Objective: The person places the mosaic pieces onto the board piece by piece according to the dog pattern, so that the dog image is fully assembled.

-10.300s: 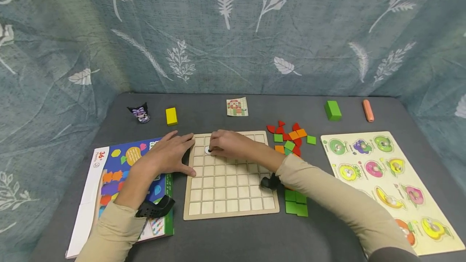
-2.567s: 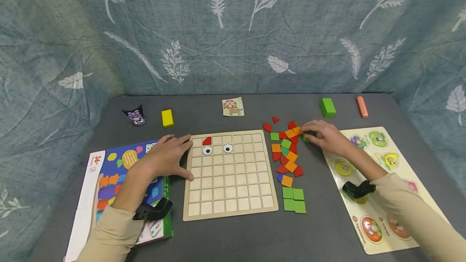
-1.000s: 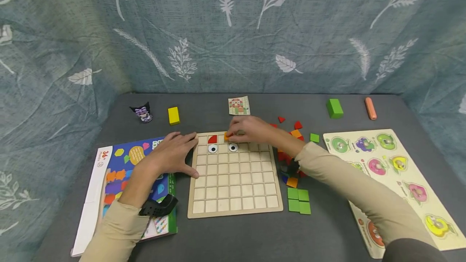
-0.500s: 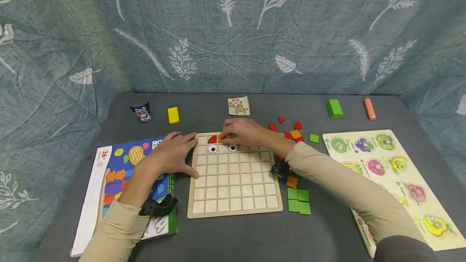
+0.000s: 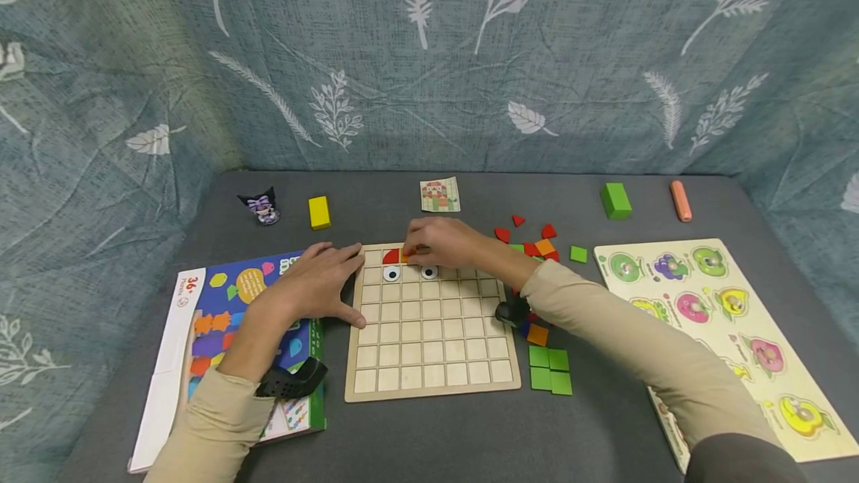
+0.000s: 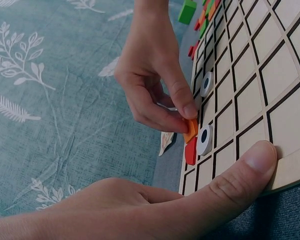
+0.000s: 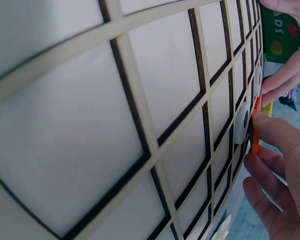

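Observation:
A square wooden grid board [image 5: 432, 352] lies in the middle of the table. My right hand [image 5: 443, 242] pinches an orange square tile [image 6: 190, 131] between thumb and fingers at the board's far row. The tile sits right beside a red quarter-circle tile [image 5: 391, 256]; in the head view the fingers mostly cover it. Two round white eye tiles [image 5: 391, 273] are in the second row. My left hand [image 5: 315, 285] rests at the board's left edge, fingers spread, with its thumb [image 6: 250, 167] on the frame.
Right of the board lie loose red, orange and green tiles [image 5: 550, 370]. A fruit puzzle board [image 5: 728, 334] is at far right, a blue box [image 5: 224, 282] under the left forearm. Behind stand a pattern card [image 5: 439, 194], yellow block [image 5: 319, 212], green block [image 5: 616, 201] and small figurine [image 5: 262, 206].
A red quarter-circle and a second eye tile have joined the first on the board. My right hand has brought an orange tile from the loose tiles and slid it left. The left hand stays.

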Motion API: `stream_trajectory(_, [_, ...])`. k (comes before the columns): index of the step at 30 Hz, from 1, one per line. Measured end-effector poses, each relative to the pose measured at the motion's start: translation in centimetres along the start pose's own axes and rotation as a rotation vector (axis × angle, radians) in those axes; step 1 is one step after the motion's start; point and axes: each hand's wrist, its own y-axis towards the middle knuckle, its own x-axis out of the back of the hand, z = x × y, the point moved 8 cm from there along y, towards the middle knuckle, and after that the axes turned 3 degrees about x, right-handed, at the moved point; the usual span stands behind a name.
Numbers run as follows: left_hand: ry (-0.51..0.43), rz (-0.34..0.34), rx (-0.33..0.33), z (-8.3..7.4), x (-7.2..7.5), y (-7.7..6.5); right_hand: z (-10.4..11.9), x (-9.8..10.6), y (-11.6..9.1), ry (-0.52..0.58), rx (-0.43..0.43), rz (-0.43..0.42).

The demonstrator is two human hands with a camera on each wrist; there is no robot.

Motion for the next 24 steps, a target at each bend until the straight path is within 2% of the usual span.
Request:
stream_trajectory(10, [-0.013, 0.014, 0.000, -0.3, 0.3, 0.0, -0.2, -0.2, -0.3, 0.007, -0.012, 0.049])
stream_trajectory(14, [-0.014, 0.011, -0.001, -0.2, 0.3, -0.2, -0.5, 0.5, -1.1, 0.077, -0.022, 0.007])
stream_trajectory(17, [-0.026, 0.006, -0.001, -0.1, 0.4, -0.3, -1.5, 1.8, -2.8, 0.135, -0.064, -0.071])
stream_trajectory(19, [-0.031, 0.002, -0.007, -0.2, 0.4, -0.3, -2.8, 2.8, -4.7, 0.144, -0.121, -0.133])
stream_trajectory(22, [-0.045, 0.000, -0.002, -0.2, 0.4, -0.3, -5.3, 3.8, -7.9, 0.105, -0.234, -0.201])
stream_trajectory(24, [-0.051, 0.000, 0.001, -0.3, 0.3, -0.3, -6.9, 4.1, -9.8, 0.080, -0.297, -0.210])
